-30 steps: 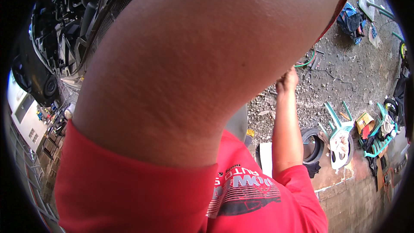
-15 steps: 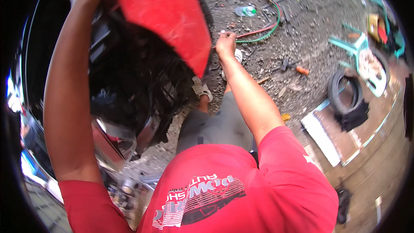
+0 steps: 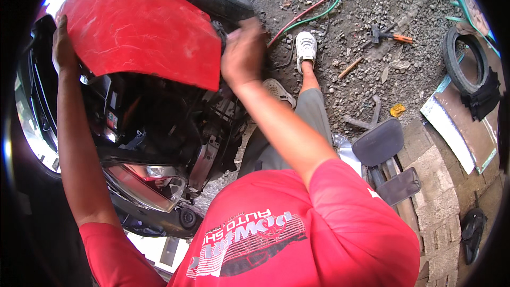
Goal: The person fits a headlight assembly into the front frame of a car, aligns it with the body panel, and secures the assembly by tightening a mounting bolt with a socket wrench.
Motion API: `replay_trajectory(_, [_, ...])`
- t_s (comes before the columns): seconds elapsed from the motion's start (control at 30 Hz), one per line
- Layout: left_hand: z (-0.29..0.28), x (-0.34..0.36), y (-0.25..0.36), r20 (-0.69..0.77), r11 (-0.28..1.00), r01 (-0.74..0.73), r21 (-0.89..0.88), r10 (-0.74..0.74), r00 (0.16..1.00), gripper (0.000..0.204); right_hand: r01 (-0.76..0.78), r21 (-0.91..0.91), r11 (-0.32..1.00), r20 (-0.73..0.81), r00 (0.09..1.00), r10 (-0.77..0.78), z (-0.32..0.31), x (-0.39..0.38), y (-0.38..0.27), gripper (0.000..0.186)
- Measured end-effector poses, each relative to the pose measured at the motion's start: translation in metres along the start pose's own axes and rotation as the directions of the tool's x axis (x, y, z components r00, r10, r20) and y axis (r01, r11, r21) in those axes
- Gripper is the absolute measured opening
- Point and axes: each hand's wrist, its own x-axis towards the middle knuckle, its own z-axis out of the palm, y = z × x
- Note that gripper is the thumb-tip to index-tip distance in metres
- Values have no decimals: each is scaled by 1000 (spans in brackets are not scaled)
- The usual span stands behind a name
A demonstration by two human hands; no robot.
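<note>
Head view: a red car panel [image 3: 143,26] fills the frame's upper left, above a dark engine bay [image 3: 159,119]. The left hand [image 3: 63,47] lies at the panel's left edge; whether it is clamped there, I cannot tell. The right hand [image 3: 243,56], by the panel's right edge at upper centre, is too blurred to tell its grip.

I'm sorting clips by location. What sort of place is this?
Probably a makeshift car repair spot, perhaps outdoors: a scratched red body panel stands near a headlight, a hammer lies on gravel, and there's a loose tire.
</note>
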Motion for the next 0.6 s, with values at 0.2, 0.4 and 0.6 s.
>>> replay_trajectory(0.2, [-24, 16, -16, 9, 997, -26, -72, 27, 1000, 64, -54, 169, 984, -39, 997, 61, 1, -13, 15, 43])
replay_trajectory(0.4, [-19, 1, -5, 18, 994, 37, -101, -36, 999, 63, -898, 257, 357, 810, 402, 428, -57, -17, 66, 78])
replay_trajectory(0.6, [-33, -5, -1, 226, 948, 222, -230, -169, 959, 65, -922, 268, 280, 912, 336, 235, -25, -3, 78, 72])
